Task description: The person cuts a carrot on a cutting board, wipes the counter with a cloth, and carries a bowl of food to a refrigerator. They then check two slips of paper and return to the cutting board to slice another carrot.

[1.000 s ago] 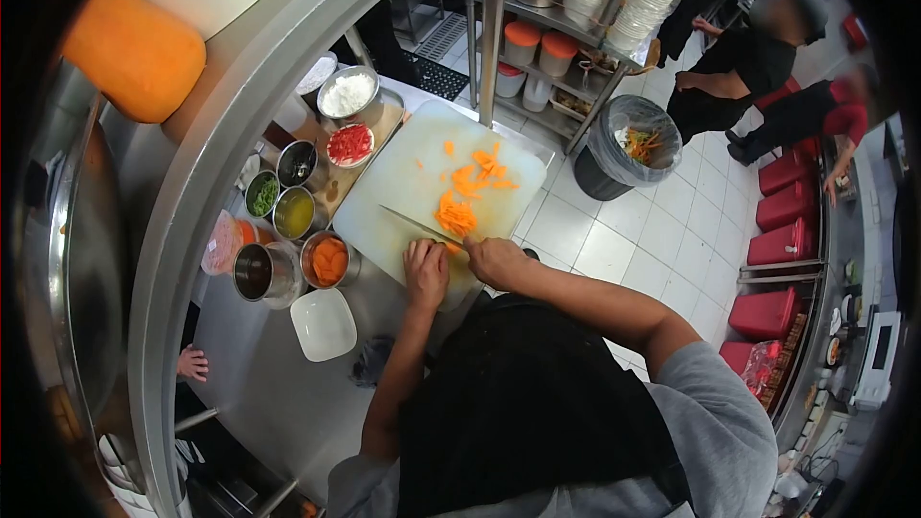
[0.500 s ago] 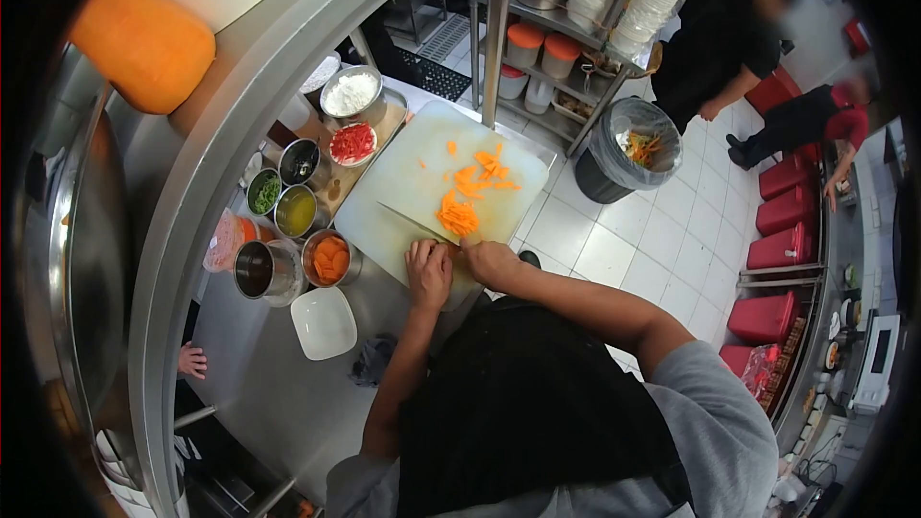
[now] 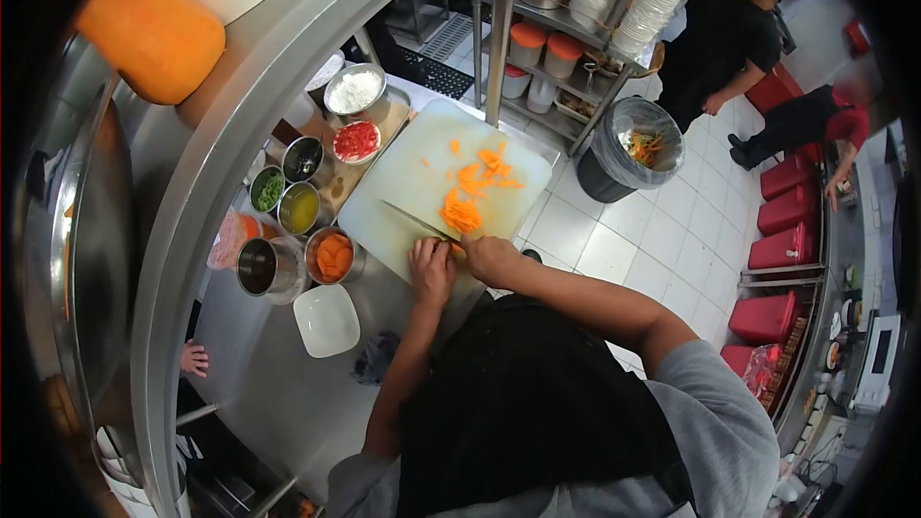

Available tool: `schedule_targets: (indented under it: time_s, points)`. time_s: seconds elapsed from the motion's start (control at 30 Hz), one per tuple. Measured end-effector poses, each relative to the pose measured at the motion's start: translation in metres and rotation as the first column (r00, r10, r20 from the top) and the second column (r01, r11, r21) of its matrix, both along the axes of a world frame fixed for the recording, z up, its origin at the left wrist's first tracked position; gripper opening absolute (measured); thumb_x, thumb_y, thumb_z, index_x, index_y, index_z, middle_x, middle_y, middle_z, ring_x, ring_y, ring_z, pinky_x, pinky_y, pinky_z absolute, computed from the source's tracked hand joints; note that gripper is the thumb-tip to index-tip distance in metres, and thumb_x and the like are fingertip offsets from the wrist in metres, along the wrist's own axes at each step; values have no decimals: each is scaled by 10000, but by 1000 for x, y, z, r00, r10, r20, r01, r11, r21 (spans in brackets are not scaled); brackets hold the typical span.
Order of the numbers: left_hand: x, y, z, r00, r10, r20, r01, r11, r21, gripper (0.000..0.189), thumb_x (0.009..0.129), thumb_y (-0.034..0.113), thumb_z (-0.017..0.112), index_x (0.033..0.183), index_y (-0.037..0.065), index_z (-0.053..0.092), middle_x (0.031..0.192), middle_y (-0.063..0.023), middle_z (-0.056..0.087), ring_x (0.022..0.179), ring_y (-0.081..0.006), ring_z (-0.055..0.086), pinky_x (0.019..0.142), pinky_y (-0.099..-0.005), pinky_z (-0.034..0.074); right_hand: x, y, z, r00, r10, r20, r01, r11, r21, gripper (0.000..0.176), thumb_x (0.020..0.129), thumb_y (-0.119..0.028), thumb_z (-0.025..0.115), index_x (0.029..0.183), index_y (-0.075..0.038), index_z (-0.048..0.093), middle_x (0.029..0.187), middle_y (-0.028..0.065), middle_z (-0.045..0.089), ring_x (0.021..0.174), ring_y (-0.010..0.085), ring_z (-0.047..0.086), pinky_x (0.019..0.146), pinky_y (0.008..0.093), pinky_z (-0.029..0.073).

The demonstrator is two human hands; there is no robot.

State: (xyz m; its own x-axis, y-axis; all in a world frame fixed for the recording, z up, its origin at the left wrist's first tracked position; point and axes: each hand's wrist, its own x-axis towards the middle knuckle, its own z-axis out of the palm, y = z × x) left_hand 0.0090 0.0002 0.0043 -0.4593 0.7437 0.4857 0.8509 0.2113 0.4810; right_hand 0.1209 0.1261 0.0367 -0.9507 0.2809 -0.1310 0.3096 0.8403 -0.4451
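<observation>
My right hand [image 3: 491, 261] is closed around the handle of a kitchen knife [image 3: 414, 218], whose blade points to the upper left across the white cutting board [image 3: 393, 168]. Close beside the blade, my left hand [image 3: 432, 267] presses bent fingers down on a piece of carrot [image 3: 458, 250], mostly hidden by the hands. Just beyond the knife lies a heap of cut carrot [image 3: 461, 213], with more carrot slices [image 3: 472, 178] scattered farther up the board.
Left of the board stand a metal cup of carrot slices [image 3: 333, 257], a white square bowl [image 3: 327, 320], a bowl of white powder [image 3: 356, 91] and chopped red food [image 3: 357, 141]. A lined bin [image 3: 602, 168] is at right. Another person's hand [image 3: 195, 359] shows far left.
The view has shifted slightly. A bit more orange shows between my hands, while the knife and both hands stay in nearly the same place on the board.
</observation>
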Motion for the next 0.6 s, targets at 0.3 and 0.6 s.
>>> schedule_targets:
  time_s: [0.3,0.6]
  points:
    - [0,0,-3,1000,7,-6,-7,1000,15,145,776,16,669,914,49,638,923,-92,570,935,-308,550,797,-434,414,-8,-4,1,998,-57,23,58,998,-22,280,948,-225,555,1069,25,520,773,258,676,727,418,694,637,502,556]
    - [-2,-2,0,998,-20,54,20,1000,-7,156,820,34,660,976,31,676,967,-107,597,964,-324,566,820,-449,443,1,5,-6,994,-39,-100,34,998,-48,266,950,-209,529,1026,46,532,753,276,661,696,453,672,615,531,531]
